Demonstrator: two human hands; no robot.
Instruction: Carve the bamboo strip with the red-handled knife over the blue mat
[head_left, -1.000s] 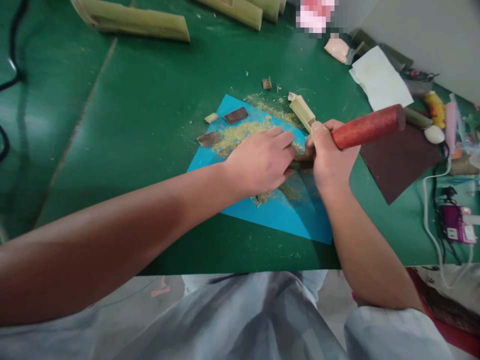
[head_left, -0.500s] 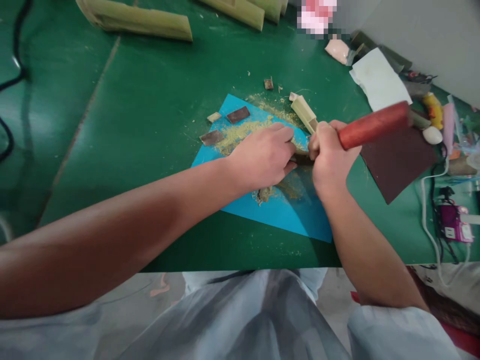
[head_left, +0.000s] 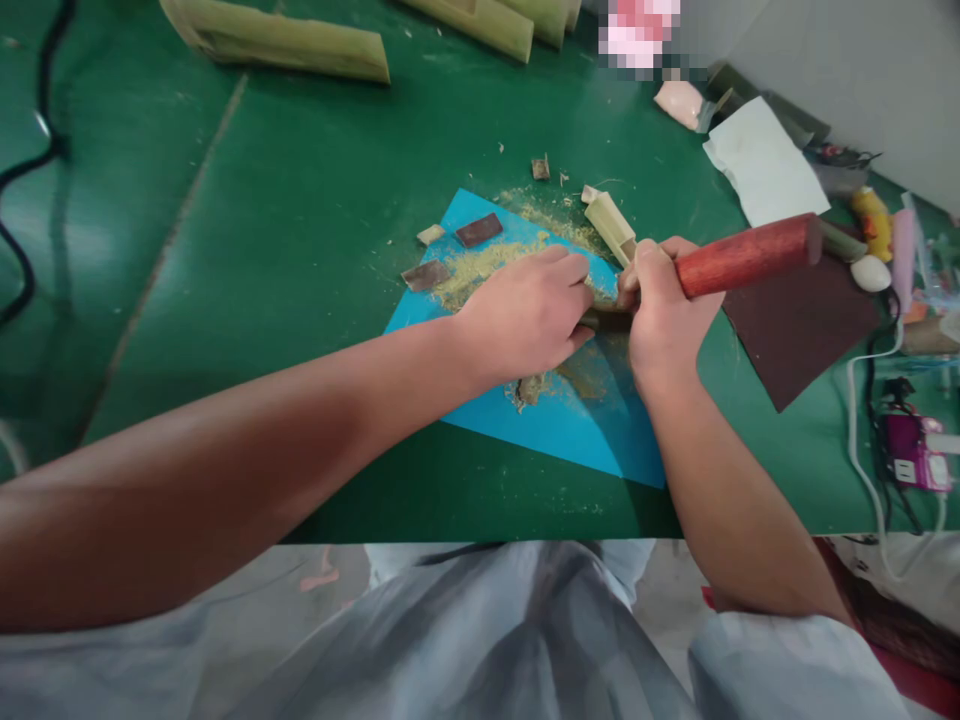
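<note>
My right hand (head_left: 661, 315) is closed round a tool with a thick red wooden handle (head_left: 750, 257) that sticks out to the right. My left hand (head_left: 529, 312) lies fingers curled over a small dark piece (head_left: 609, 320) on the blue sheet (head_left: 570, 420), pressing it down right beside my right hand. Only a sliver of that piece shows between the two hands; the tool's working end is hidden. A short cut bamboo piece (head_left: 609, 226) lies just beyond my right hand. Yellowish sawdust (head_left: 487, 262) covers the sheet near my left hand.
Small dark and pale chips (head_left: 478, 230) lie at the sheet's far corner. Long split bamboo lengths (head_left: 277, 45) rest at the back of the green table (head_left: 300, 200). A brown sandpaper sheet (head_left: 799, 325), white paper (head_left: 765, 160), cables and small items crowd the right edge.
Both hands stay together on the blue sheet; the red handle has shifted slightly, tilting up then back, as my right hand works the tool against the held piece.
</note>
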